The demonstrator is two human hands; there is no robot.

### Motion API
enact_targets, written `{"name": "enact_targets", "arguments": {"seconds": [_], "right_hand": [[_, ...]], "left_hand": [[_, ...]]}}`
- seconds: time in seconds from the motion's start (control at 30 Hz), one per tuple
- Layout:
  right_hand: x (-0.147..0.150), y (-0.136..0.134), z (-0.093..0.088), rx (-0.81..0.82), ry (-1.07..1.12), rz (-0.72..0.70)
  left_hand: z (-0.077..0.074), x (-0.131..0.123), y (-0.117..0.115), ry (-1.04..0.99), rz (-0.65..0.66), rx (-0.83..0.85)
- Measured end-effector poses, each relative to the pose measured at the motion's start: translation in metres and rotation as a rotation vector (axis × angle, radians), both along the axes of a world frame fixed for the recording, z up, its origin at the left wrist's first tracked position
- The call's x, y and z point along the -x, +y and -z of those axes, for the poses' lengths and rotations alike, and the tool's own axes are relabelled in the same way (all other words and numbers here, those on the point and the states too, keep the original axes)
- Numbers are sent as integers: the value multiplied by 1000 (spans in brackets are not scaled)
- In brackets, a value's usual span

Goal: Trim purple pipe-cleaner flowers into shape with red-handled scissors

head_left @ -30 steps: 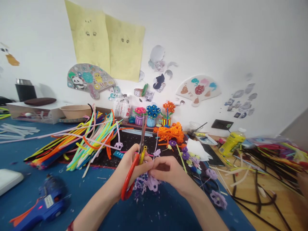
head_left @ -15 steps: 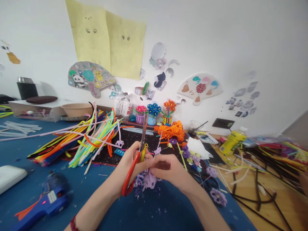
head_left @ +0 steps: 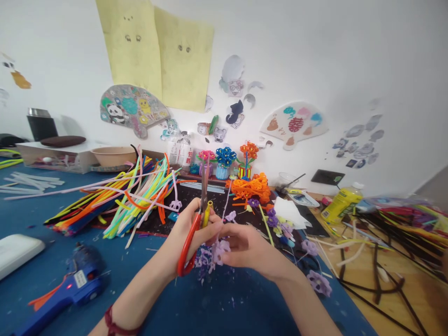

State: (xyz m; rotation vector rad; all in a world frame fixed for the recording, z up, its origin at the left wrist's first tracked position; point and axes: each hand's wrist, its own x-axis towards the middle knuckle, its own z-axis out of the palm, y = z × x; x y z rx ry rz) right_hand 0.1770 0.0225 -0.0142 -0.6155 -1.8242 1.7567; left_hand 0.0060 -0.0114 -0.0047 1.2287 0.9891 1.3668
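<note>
My left hand (head_left: pixel 184 235) is closed round red-and-yellow scissors (head_left: pixel 194 233) whose blades point up and away from me. Its fingertips also pinch a pale purple pipe-cleaner flower (head_left: pixel 219 249) together with my right hand (head_left: pixel 250 247), whose fingers are curled on the flower. A thin lilac stem with a small flower (head_left: pixel 229 215) rises just behind the two hands. Darker purple flowers (head_left: pixel 203 261) lie on the blue mat (head_left: pixel 224 303) under the hands, with purple scraps scattered about.
A heap of coloured pipe cleaners (head_left: pixel 129 196) lies at left, a blue glue gun (head_left: pixel 75 287) at lower left. Orange pieces (head_left: pixel 250 189) and small flower pots (head_left: pixel 224 165) stand behind. A yellow bottle (head_left: pixel 341 203) and black pipe cleaners (head_left: pixel 395 233) are at right.
Both hands have risen slightly and the purple flower has turned between the fingers. The view has tilted down a little, showing more of my left wrist.
</note>
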Motion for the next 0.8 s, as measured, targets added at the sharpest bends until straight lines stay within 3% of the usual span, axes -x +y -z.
{"name": "enact_targets", "arguments": {"seconds": [0.2, 0.33, 0.47, 0.8], "right_hand": [[2, 3, 0, 1, 129, 255], [1, 8, -3, -123, 220, 467], [1, 10, -3, -179, 282, 551], [3, 10, 0, -302, 310, 545]], "left_hand": [[-2, 1, 1, 217, -201, -158], [-3, 1, 0, 552, -383, -163], [0, -2, -2, 837, -363, -95], [-6, -4, -7, 1165, -294, 7]]}}
